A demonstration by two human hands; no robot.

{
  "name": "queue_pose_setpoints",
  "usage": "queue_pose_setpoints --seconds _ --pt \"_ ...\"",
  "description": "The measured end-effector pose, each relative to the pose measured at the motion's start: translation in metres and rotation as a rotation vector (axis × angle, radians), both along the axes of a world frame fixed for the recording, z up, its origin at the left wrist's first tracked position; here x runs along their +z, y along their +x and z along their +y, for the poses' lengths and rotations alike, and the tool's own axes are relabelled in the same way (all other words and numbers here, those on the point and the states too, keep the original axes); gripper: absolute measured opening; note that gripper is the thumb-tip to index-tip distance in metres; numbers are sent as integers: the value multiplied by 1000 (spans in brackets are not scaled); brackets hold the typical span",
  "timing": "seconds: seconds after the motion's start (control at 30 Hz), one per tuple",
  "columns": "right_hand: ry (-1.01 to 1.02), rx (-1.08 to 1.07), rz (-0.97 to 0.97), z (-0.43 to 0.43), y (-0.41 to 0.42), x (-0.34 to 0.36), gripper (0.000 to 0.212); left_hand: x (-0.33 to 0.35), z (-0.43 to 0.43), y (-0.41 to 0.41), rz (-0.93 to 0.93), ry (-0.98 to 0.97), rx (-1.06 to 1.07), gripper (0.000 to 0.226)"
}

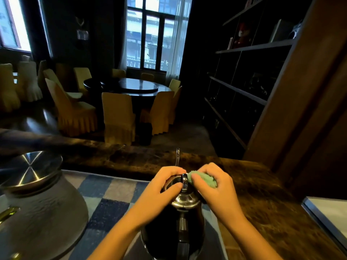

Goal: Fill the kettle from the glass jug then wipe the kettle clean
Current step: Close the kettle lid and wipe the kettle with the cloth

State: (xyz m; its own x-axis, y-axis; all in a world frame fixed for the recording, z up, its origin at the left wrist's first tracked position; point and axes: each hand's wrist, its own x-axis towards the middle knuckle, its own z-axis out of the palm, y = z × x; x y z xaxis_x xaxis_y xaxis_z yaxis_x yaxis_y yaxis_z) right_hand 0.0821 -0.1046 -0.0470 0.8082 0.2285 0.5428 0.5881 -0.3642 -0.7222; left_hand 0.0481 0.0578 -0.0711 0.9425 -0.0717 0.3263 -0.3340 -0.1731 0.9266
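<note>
Our right hand (pixel 216 186) is closed around a bunched green cloth (pixel 203 179), pressing it against the top of the shiny dark metal kettle (pixel 185 201). Our left hand (pixel 165 186) curls over the kettle's upper part from the other side, fingers wrapped on it near the dark ring at its top, steadying it. The kettle stands upright on a blue, grey and white checked mat (pixel 110 196), close to the near edge of the dark brown mottled worktop (pixel 262 194). A thin clear rod or spout (pixel 177 156) rises just behind our hands; we cannot tell what it belongs to. Toward the left edge of the worktop sits a large grey bell-shaped vessel with a polished steel lid (pixel 37 199). The glass jug is not something we can make out here.
</note>
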Motion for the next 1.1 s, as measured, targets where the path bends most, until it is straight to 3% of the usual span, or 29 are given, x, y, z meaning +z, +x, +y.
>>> queue_pose_setpoints --seconds 0.13,0.43,0.7,0.9,1.1 --pt "23 69 -70 2 -7 -9 20 1 4 -6 0 127 -45 48" --pt "183 95 27 6 0 -4 7 -5 -3 -8 12 35 28 47" --pt "-204 241 -236 -2 1 0 22 -6 3 -5 50 34 -19 40" --pt "85 154 6 17 1 6 22 -5 2 -9 40 45 -11 42" --pt "92 72 -101 7 -9 -11 19 -7 2 -10 45 9 -2 40"
